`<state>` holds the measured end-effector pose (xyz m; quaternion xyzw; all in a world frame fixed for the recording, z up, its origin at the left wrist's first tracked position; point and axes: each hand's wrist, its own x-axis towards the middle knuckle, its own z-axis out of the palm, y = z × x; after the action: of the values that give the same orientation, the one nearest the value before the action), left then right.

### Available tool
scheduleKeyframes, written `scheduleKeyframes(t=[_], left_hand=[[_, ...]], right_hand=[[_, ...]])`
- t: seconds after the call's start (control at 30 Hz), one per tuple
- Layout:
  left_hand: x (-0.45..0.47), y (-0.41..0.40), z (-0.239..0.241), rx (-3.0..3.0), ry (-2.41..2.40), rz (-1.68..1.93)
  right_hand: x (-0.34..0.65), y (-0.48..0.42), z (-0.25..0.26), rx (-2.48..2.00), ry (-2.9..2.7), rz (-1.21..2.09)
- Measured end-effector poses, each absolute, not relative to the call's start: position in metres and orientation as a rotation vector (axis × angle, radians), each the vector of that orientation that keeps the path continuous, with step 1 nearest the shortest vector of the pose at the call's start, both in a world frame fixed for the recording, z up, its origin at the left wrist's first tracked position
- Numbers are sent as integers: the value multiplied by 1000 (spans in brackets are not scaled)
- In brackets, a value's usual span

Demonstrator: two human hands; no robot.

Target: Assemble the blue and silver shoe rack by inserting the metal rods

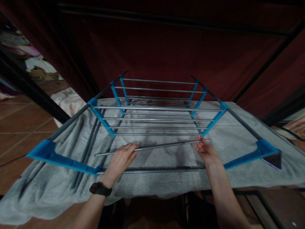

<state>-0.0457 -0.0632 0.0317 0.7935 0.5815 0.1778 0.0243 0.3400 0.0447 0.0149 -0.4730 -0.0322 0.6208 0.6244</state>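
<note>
A loose grey metal rod point(164, 146) lies across both my hands, tilted slightly up to the right. My left hand point(123, 156), with a dark watch on its wrist, is closed over the rod near its left end. Near the other end, the fingers of my right hand point(204, 149) pinch it. Around the hands stands a rack of grey tubes and blue plastic brackets. The front left bracket point(69, 163) and front right bracket point(252, 153) are joined low down by a crossbar point(164, 171). Further back, several crossbars point(157, 108) span the other brackets.
Under the rack is a grey blanket point(147, 187) draped over a raised surface. Loose tubes point(87, 152) rest on it at the left. A dark red panelled surface point(154, 51) rises behind. Tiled floor point(23, 124) and piled cloths point(40, 65) are at the left.
</note>
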Motion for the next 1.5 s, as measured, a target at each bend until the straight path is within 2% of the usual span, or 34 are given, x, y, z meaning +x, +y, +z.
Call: scheduleKeyframes(t=[0.57,1.5], left_hand=[[-66,-57,25,2331,1809,549],[-50,-53,19,2315,1775,580]], right_hand=[[348,48,8,-1027,-132,1255],[323,46,12,-996,-121,1360]])
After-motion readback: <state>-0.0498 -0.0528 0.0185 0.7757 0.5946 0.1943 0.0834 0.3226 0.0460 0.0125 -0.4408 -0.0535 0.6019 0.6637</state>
